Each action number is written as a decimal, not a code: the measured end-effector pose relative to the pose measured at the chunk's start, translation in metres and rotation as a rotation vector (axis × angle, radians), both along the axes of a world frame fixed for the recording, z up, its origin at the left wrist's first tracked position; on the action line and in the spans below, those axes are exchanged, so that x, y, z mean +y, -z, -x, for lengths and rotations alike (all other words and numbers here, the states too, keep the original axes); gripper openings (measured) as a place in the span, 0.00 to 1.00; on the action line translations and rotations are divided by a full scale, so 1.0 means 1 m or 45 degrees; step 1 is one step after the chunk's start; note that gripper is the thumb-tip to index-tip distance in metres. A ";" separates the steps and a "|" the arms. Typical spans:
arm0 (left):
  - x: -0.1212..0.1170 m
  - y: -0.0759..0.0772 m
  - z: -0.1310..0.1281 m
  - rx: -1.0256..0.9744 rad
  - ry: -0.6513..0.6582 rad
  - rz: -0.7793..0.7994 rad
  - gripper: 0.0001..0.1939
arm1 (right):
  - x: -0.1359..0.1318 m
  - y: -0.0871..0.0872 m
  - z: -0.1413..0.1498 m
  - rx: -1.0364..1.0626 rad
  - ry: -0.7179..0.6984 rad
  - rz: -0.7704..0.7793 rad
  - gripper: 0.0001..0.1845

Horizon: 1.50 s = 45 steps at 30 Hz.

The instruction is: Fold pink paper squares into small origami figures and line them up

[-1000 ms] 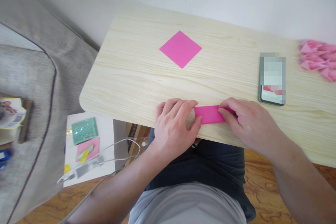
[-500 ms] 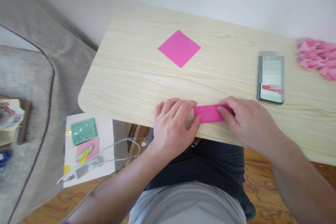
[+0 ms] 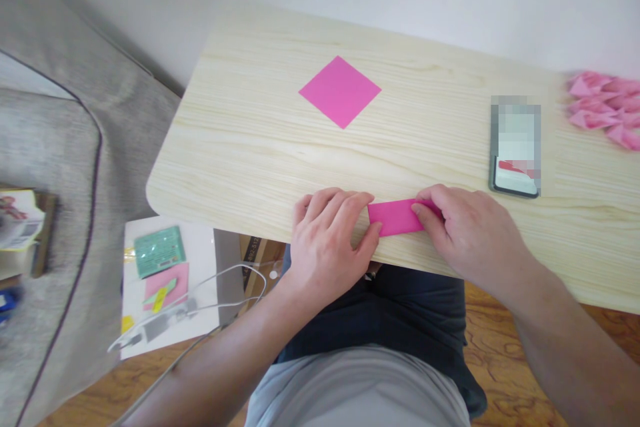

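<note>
A folded strip of pink paper (image 3: pixel 396 217) lies at the near edge of the light wooden table (image 3: pixel 260 147). My left hand (image 3: pixel 327 240) presses its left end with curled fingers and thumb. My right hand (image 3: pixel 465 230) pinches and presses the right end, fingers closed on it. Further back in the table's middle lies a flat pink paper square (image 3: pixel 340 91), untouched.
A phone (image 3: pixel 515 147) lies on the table to the right, with a pile of folded pink paper pieces (image 3: pixel 605 110) at the far right edge. A grey sofa (image 3: pixel 55 167) stands left. On the floor lie a white sheet with cards (image 3: pixel 165 273) and a cable (image 3: pixel 200 300).
Both hands stay on the folded pink strip; the right fingers slid slightly left along it. The view shifted a little.
</note>
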State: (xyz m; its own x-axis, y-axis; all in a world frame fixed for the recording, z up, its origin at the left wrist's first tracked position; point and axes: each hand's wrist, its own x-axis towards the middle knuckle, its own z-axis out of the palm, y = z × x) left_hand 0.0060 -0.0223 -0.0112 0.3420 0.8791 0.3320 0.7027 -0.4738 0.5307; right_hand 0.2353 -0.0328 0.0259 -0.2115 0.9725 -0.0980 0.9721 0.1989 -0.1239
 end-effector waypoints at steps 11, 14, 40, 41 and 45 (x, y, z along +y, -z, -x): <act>-0.004 0.006 0.008 -0.062 0.126 -0.103 0.07 | -0.003 0.005 -0.002 -0.029 -0.074 -0.123 0.13; -0.006 0.008 0.010 -0.051 0.140 -0.141 0.08 | -0.004 0.006 -0.003 -0.040 -0.096 -0.159 0.14; -0.008 0.009 0.008 -0.025 0.133 -0.114 0.07 | 0.005 0.000 -0.005 -0.025 -0.089 -0.012 0.15; -0.008 0.010 0.008 -0.025 0.134 -0.118 0.07 | 0.005 0.000 -0.004 -0.033 -0.091 -0.012 0.15; -0.008 0.011 0.008 -0.031 0.138 -0.141 0.07 | 0.005 -0.001 -0.004 -0.074 -0.122 -0.010 0.16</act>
State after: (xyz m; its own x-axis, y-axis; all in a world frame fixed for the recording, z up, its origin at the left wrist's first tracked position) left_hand -0.0022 -0.0300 -0.0224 0.4237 0.7950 0.4341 0.6318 -0.6028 0.4872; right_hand 0.2398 -0.0281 0.0269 -0.2975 0.9489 -0.1054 0.9542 0.2919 -0.0659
